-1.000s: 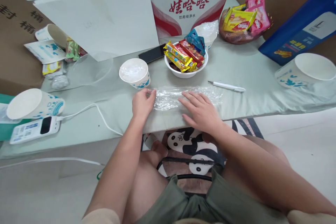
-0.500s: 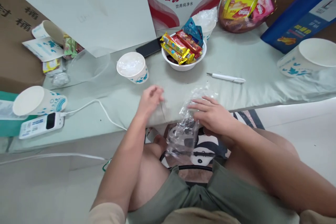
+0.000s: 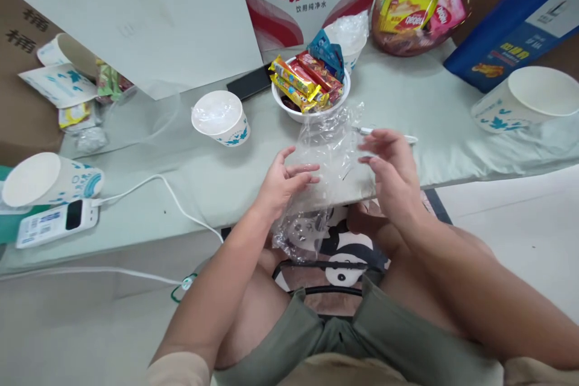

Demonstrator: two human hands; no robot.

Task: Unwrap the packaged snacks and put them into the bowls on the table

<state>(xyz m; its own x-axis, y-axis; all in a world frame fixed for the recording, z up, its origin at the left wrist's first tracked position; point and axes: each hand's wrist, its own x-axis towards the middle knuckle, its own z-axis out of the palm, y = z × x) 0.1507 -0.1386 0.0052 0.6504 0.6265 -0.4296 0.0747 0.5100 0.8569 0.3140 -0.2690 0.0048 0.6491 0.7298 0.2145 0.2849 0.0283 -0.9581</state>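
A clear, crinkled plastic bag spreads between my hands, from the table's front edge up to the snack bowl; its lower end hangs over the edge above my lap. My left hand lies along the bag's left side, fingers stretched and apart. On the other side my right hand is raised, fingers bent with a gap to the thumb, close to the bag's right edge. Whether either hand touches the film is hard to see. A white pen-shaped tool lies partly hidden behind my right hand.
A white bowl of wrapped snacks stands behind the bag. To its left are a film-covered paper cup and a dark phone. A power bank with a white cable lies left; a large paper tub stands right.
The bag has been spread farther up the table toward the bowl. My right hand has moved right and up, turning; my left hand has shifted right, its fingers now stretched out.
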